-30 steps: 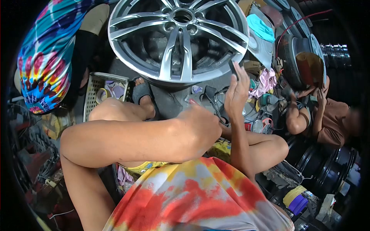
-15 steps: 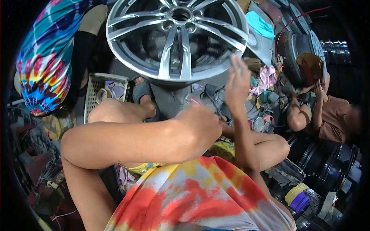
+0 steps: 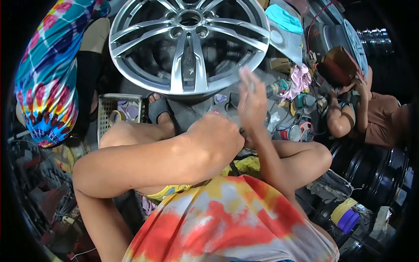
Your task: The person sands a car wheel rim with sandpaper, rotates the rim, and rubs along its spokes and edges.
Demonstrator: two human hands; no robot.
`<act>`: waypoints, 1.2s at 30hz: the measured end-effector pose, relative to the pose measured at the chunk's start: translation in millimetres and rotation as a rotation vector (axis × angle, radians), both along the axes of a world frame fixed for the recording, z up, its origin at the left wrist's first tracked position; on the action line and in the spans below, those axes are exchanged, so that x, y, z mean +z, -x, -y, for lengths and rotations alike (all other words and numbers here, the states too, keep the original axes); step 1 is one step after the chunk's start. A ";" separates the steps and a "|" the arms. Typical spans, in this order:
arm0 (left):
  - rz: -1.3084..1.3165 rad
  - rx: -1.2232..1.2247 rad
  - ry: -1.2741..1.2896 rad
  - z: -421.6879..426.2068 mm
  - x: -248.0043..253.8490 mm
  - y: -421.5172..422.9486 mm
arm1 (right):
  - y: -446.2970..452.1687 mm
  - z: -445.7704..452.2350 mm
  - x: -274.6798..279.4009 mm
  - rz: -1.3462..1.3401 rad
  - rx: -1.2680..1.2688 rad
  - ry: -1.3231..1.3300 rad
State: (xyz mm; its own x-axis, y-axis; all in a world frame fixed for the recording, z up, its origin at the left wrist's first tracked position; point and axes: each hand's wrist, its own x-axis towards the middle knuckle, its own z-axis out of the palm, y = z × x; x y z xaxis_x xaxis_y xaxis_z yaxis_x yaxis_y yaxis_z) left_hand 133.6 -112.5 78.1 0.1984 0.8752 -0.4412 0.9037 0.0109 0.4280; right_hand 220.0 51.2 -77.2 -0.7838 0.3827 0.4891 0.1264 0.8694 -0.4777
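Note:
A silver alloy wheel rim lies face up in front of me, its spokes toward me. My left hand is closed in front of my body, its back toward the camera. A small reddish tip shows at its top and a dark bit at its right side, but what it grips is hidden. Beside it on the right, my right hand is raised with fingers stretched out, somewhat blurred, near the rim's lower right edge. Nothing shows in that hand.
A plastic basket with tape rolls stands left of my foot. At right, another person handles a brown sheet beside a wheel. Pink cloth, a round sander and a can lie nearby. Someone in tie-dye clothing is at left.
The view has shifted slightly, so the rim sits further left and higher. My right hand has moved a little left and down, closer to my left hand. The other person's brown sheet has tilted.

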 end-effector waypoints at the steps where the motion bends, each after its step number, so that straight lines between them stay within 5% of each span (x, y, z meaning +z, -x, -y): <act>1: 0.003 -0.006 -0.023 -0.1 0.4 -0.9 | 9.2 -7.2 7.9 0.037 -0.064 0.004; 34: 0.098 0.025 0.028 -31.9 -12.5 14.6 | -14.3 4.3 -10.0 0.103 -0.113 0.087; 36: 0.070 0.058 0.033 -38.2 -10.9 16.2 | -3.5 -21.1 -4.4 -0.002 -0.102 -0.095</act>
State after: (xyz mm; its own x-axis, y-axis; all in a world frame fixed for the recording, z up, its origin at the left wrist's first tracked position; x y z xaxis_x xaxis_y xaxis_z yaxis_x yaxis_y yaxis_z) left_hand 117.4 -74.3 67.2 0.1795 0.8712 -0.4569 0.8688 0.0774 0.4890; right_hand 223.5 72.3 -81.7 -0.7423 0.4119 0.5285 0.2153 0.8936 -0.3939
